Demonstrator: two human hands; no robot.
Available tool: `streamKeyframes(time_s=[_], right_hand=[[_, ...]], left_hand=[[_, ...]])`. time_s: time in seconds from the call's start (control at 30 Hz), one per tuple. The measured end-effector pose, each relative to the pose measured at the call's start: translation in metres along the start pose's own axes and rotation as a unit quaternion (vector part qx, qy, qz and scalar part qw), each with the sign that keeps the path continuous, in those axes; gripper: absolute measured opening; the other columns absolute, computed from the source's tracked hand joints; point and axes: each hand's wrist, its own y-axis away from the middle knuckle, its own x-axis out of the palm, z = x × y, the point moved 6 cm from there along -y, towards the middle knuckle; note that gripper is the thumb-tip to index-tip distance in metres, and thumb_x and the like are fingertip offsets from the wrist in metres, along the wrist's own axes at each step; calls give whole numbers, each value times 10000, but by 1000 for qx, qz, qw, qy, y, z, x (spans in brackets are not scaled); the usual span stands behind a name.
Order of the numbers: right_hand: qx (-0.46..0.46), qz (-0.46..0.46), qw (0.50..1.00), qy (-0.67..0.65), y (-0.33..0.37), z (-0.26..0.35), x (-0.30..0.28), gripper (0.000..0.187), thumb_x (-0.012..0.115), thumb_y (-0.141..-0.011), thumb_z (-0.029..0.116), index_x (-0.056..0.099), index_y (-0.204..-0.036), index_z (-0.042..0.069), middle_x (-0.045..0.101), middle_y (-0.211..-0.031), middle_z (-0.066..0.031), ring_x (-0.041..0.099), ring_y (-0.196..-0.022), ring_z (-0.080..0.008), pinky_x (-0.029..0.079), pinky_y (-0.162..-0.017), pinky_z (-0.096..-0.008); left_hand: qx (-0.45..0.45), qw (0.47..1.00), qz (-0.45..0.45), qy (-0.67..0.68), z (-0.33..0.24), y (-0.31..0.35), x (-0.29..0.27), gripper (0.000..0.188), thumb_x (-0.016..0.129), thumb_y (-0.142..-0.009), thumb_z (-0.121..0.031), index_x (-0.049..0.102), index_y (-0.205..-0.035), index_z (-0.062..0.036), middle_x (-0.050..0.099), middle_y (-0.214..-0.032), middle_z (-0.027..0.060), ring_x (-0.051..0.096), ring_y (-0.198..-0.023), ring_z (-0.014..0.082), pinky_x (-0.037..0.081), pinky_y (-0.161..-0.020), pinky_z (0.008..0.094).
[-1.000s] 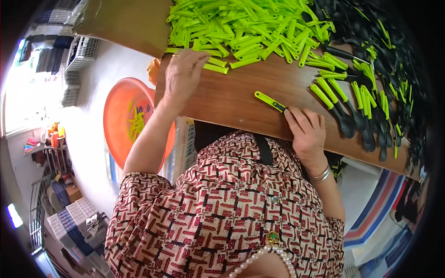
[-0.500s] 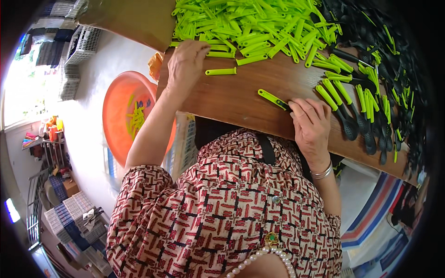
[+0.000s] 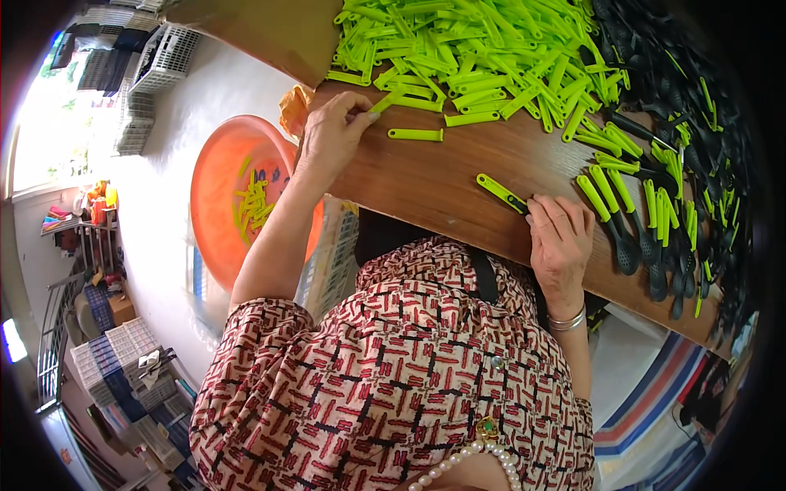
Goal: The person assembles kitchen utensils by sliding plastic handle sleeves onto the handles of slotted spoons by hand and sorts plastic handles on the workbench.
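Note:
My left hand (image 3: 332, 135) is at the near left edge of a heap of lime-green plastic handles (image 3: 467, 49). Its thumb and forefinger pinch one green handle (image 3: 385, 103), which is tilted. A single loose handle (image 3: 415, 134) lies on the table to the right of this hand. Farther right, my right hand (image 3: 561, 237) is closed over the black end of another green handle (image 3: 496, 190), whose green part points to the far left. What lies under the right palm is hidden.
Black slotted spoons with green handles (image 3: 626, 250) lie at the right of the brown wooden table (image 3: 426, 184), beside a dark pile of black utensil heads (image 3: 655, 49). Left of the table stands an orange basin (image 3: 214, 184) with green pieces inside. Cardboard (image 3: 254, 33) covers the far left.
My left hand now has a green handle tilted up between thumb and forefinger, where earlier it reached over the heap's edge. The whole view has shifted slightly; my right hand keeps its place.

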Motion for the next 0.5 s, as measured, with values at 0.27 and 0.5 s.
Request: streamKeyframes(time_s=[0.27,0.5], right_hand=[[7,-1,1000,-11,1,-1,1,271,752,-829,59,707,-1096,45,678,-1127,-48,614,-1030,-263,480,-872,-429],[14,-5,1000,-13,2,-1,2,273,755,-826,47,708,-1094,34,690,-1125,-60,625,-1026,-277,490,-874,-430]], left_hand=[[189,974,-49,-113,-38,12,6,497,833,-807,-288,676,-1234,-87,598,-1205,125,599,-1110,316,520,-927,426],[218,971,45,-85,-48,2,32,470,813,-832,-301,659,-1232,-109,555,-1235,126,539,-1150,354,470,-970,452]])
